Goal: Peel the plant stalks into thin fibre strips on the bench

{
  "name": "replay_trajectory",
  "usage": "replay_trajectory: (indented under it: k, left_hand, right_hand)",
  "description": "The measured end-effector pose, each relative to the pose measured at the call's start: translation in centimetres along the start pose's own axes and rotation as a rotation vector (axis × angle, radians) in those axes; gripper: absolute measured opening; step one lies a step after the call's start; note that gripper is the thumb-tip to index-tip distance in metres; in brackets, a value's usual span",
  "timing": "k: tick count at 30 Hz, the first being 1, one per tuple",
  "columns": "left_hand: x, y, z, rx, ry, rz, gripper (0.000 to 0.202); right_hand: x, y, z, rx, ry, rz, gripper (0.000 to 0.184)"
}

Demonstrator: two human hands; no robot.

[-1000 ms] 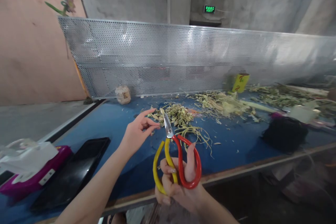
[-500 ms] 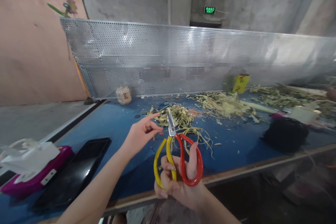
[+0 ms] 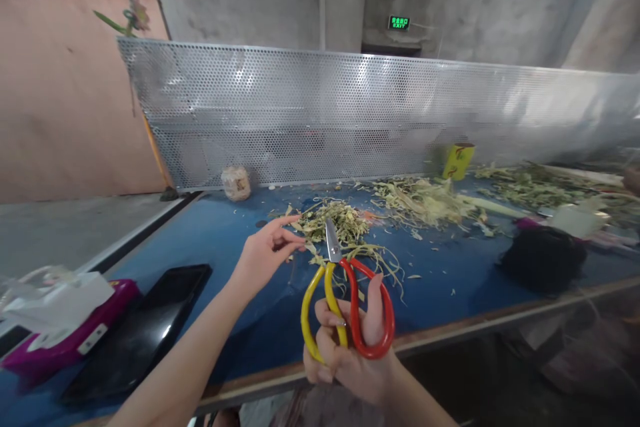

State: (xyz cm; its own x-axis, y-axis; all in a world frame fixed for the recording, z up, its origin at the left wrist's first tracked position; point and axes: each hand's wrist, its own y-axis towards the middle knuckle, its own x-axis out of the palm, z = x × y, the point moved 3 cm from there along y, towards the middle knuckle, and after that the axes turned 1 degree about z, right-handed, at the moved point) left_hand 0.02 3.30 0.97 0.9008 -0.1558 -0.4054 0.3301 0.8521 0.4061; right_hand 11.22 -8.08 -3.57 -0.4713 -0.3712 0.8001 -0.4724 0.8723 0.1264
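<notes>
My right hand point(image 3: 357, 353) grips a pair of scissors point(image 3: 333, 245), fingers through the yellow handle and thumb through the red one. Their metal blades look nearly together and point away from me over a pile of dried plant pieces point(image 3: 345, 220). Left of the blades is my left hand point(image 3: 267, 250), its thumb and a finger pinched together and the index finger stretched out. Whatever lies in that pinch is too small to make out; a pale leaf scrap shows just beyond the fingertips. Loose curly stems point(image 3: 383, 257) lie right of the scissors on the blue tabletop point(image 3: 425, 293).
A black phone point(image 3: 143, 330) and a purple tissue box point(image 3: 75, 340) lie at the left. Farther back are a clear jar point(image 3: 236, 183), a yellow box point(image 3: 459, 161) and a larger heap of shredded stalks point(image 3: 430, 203). A perforated metal screen point(image 3: 320, 107) borders the table; a black bundle point(image 3: 544, 259) sits right.
The scissors and my right hand have shifted slightly right, and the blades have drawn closer together. A pale piece at the blade tips is no longer there. My left hand has moved slightly left.
</notes>
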Motion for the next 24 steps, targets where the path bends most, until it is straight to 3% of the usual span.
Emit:
replay_trajectory:
  k: [3, 7, 10, 13, 16, 20, 24]
  left_hand:
    - [-0.9, 0.3, -0.3, -0.01, 0.181, 0.109, 0.038]
    - [-1.3, 0.4, -0.7, 0.025, 0.427, 0.163, 0.032]
    - [-1.2, 0.4, -0.7, 0.006, 0.487, 0.141, 0.041]
    - [-1.0, 0.2, -0.8, -0.123, 0.606, 0.06, 0.056]
    - [-1.0, -0.1, -0.5, -0.137, 0.827, 0.099, 0.058]
    - [0.7, -0.2, 0.8, 0.157, 0.966, 0.135, 0.038]
    - [3.6, 0.0, 1.0, 0.046, 0.98, 0.001, 0.043]
  right_hand:
    - [-0.2, -0.6, -0.7, 0.046, -0.002, -0.071, 0.081]
    - [-0.6, -1.4, -1.5, 0.051, -0.019, -0.091, 0.082]
    - [-0.9, -1.7, -1.9, 0.052, -0.038, -0.055, 0.081]
    - [-1.2, -1.9, -2.3, 0.077, -0.047, -0.024, 0.081]
    - [-1.5, -2.2, -3.0, 0.093, -0.073, -0.038, 0.081]
    - [-1.6, -2.8, -4.0, 0.103, -0.131, -0.047, 0.08]
    - [-1.7, -3.2, -4.3, 0.096, -0.181, -0.033, 0.08]
